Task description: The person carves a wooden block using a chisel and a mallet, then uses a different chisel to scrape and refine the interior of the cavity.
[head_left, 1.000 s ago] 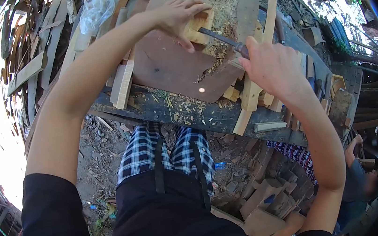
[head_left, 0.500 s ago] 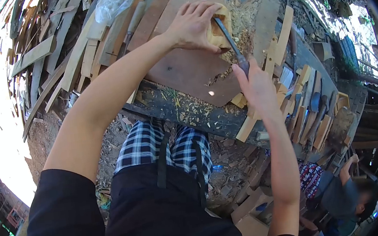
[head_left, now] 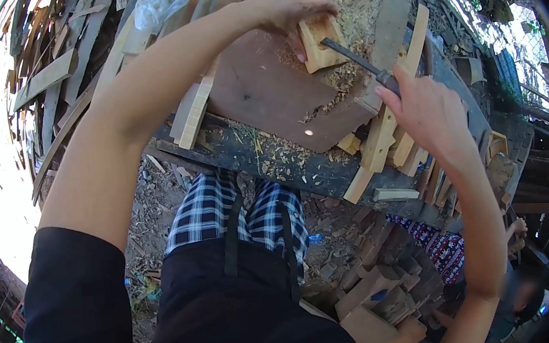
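Observation:
A small hollowed wooden block [head_left: 324, 58] rests on a brown board [head_left: 255, 95] among wood shavings. My left hand [head_left: 293, 13] grips the block at its far left side, the thumb on its near left edge. In my right hand [head_left: 428, 108] is the handle of a chisel [head_left: 358, 60], fingers wrapped round it. The dark blade slants up and left, and its tip is inside the hollow of the block.
Wood strips [head_left: 380, 141] lie on the dark table [head_left: 288, 170] at the right. A plastic bag [head_left: 165, 3] sits at the upper left, beside piled planks [head_left: 47, 79]. Another person [head_left: 526, 291] is at the lower right.
My right hand has moved right and the chisel now lies at a flatter slant. The block has turned, its hollow showing more. My left hand has shifted up and its wrist has rolled.

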Action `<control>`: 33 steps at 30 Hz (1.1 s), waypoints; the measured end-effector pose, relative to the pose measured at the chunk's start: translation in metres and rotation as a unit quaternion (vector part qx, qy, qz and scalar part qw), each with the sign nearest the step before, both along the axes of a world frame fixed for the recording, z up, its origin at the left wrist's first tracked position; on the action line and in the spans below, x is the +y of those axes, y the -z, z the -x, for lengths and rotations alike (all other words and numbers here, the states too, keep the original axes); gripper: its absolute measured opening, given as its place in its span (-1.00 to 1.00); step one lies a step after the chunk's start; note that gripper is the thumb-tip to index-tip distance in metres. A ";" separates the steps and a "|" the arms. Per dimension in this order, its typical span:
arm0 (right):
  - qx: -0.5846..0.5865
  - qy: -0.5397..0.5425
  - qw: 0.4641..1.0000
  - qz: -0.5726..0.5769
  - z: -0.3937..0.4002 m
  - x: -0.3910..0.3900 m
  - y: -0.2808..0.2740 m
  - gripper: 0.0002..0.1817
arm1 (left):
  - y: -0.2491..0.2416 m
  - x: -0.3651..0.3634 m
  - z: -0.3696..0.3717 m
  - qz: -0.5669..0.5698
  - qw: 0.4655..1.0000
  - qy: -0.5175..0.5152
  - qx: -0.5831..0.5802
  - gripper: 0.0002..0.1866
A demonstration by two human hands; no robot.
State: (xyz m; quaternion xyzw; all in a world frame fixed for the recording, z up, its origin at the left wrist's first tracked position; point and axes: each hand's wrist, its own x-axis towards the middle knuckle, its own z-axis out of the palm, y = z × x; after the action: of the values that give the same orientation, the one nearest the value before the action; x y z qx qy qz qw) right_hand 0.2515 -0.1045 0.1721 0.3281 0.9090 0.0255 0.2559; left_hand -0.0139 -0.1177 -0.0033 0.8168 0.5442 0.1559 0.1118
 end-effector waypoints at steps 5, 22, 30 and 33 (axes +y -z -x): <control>0.025 0.125 0.992 0.012 -0.001 -0.032 0.054 -0.52 | 0.012 -0.005 -0.006 -0.041 0.994 -0.008 -0.096 0.09; -0.027 0.018 0.999 -0.024 0.005 -0.016 0.021 -0.54 | -0.004 -0.010 -0.003 0.024 0.996 -0.009 -0.082 0.06; 0.095 0.119 0.988 0.006 -0.009 -0.016 0.055 -0.49 | -0.008 -0.010 -0.008 0.007 0.996 -0.004 -0.094 0.04; -0.012 0.066 0.998 0.017 0.004 -0.002 0.007 -0.47 | -0.005 -0.012 -0.003 0.047 0.995 -0.025 -0.082 0.06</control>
State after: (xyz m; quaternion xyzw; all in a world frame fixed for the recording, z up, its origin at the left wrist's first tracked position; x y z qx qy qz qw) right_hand 0.2476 -0.1067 0.1648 0.3830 0.8823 -0.0032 0.2735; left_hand -0.0105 -0.1300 0.0020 0.7812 0.5602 0.1992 0.1902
